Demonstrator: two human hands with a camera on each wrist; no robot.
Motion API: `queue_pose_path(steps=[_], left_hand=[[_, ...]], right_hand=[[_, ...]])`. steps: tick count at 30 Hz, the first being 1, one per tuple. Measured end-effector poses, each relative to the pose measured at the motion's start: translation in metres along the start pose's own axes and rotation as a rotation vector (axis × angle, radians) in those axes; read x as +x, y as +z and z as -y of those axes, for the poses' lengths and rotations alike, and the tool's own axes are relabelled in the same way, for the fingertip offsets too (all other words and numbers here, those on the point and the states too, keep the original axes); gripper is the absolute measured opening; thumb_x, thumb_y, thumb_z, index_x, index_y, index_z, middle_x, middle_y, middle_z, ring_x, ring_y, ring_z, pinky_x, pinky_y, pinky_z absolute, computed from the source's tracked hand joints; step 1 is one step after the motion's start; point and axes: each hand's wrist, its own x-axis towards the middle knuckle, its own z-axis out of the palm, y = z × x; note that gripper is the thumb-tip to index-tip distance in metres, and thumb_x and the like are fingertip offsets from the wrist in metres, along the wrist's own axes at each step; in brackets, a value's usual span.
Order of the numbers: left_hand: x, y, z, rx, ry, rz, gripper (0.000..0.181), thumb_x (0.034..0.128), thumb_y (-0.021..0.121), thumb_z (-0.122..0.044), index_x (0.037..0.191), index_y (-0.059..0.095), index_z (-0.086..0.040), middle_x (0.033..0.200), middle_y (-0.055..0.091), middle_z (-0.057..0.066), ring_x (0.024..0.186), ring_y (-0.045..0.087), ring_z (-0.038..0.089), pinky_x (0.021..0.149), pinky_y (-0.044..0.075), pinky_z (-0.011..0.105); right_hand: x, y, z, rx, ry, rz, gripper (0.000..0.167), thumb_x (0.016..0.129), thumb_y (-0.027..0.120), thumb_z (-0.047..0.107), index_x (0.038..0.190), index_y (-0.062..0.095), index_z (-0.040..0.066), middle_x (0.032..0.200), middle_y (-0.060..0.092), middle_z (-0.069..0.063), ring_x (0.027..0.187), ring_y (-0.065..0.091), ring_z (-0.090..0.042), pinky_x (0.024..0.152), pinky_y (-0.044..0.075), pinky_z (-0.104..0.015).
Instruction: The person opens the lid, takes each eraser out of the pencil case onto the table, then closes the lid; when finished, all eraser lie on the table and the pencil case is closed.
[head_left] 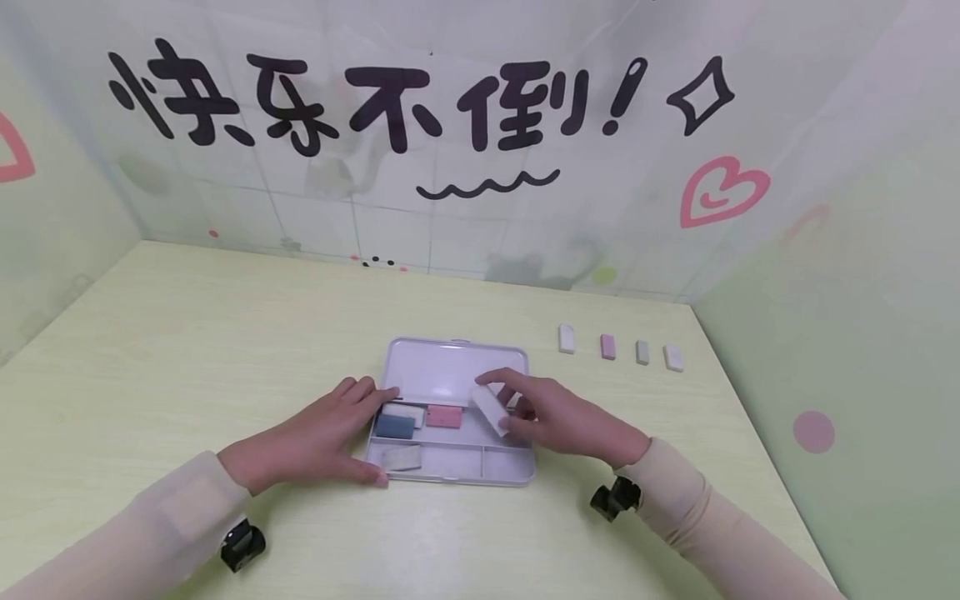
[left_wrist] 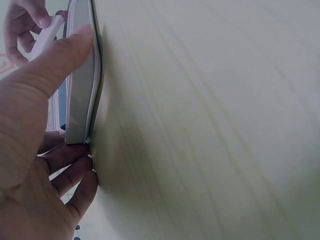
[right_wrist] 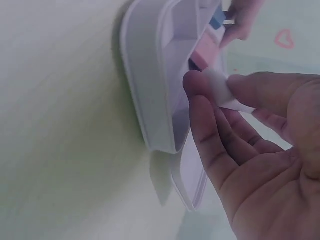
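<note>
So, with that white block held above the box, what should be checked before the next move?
1. Grip: ok, the right hand pinches the white block.
2. Lid open: ok, the lid lies back.
3. Box steadied: ok, the left hand holds the left side of the box.
4. Bare space: ok, the front-right compartment looks bare.
5. All blocks boxed: not ok, four small blocks lie outside.
6. Intended landing spot: cannot tell.
</note>
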Motion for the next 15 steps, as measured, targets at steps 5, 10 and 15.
queue_pose_path(steps=[5,10,15], left_hand=[[0.001,0.0,0.0,0.01,-0.003,0.001,0.107,0.0767,0.083,-0.066,0.151,0.048,0.002,0.117,0.05,0.001,0.106,0.042,0.016,0.091,0.046,0.035],[0.001,0.0,0.0,0.009,-0.011,0.006,0.107,0.0766,0.083,-0.066,0.152,0.048,0.001,0.117,0.051,0.001,0.106,0.042,0.016,0.091,0.047,0.035],[0.001,0.001,0.0,0.01,-0.009,0.005,0.107,0.0766,0.084,-0.066,0.152,0.048,0.001,0.117,0.05,0.001,0.106,0.042,0.016,0.091,0.046,0.035]], right_hand=[[0.001,0.0,-0.004,0.17,0.019,0.004,0.069,0.095,0.075,0.006,0.155,0.042,0.019,0.116,0.063,-0.01,0.09,0.069,-0.012,0.084,0.058,-0.025],[0.002,0.001,-0.007,0.312,0.045,0.015,0.078,0.091,0.077,0.001,0.157,0.038,0.014,0.117,0.059,-0.013,0.094,0.071,-0.014,0.084,0.06,-0.025],[-0.001,-0.006,-0.017,0.304,0.063,-0.068,0.076,0.089,0.08,0.002,0.155,0.042,0.013,0.112,0.065,-0.011,0.095,0.068,-0.014,0.086,0.06,-0.026]])
